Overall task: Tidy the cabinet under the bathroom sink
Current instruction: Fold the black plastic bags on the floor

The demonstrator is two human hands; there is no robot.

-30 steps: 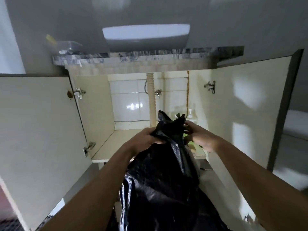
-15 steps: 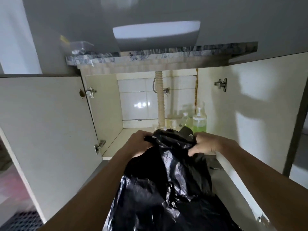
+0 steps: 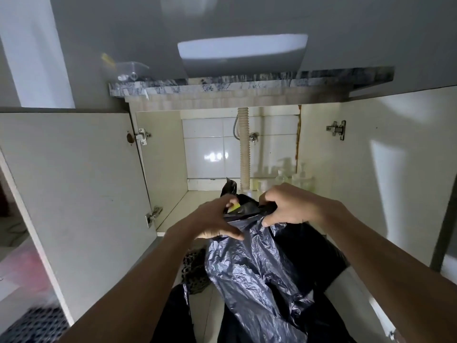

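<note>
Black plastic bag [image 3: 257, 266]: one, its mouth gripped by the right hand [image 3: 289, 206]; the left hand [image 3: 215, 221] pinches its edge.

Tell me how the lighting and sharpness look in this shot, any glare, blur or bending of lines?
Head view: dim and greyish overall; a bright glare spot on the white back tiles; hard light patches on the right cabinet door; the pump bottles look smeared and washed out; wide-angle bending splays the doors outward; the black bag shows sheen on its creases.

Dim, soft, wide-angle bowed edges; glare on back tiles [image 3: 215, 155], bottles [image 3: 294, 177] blurred.
</note>
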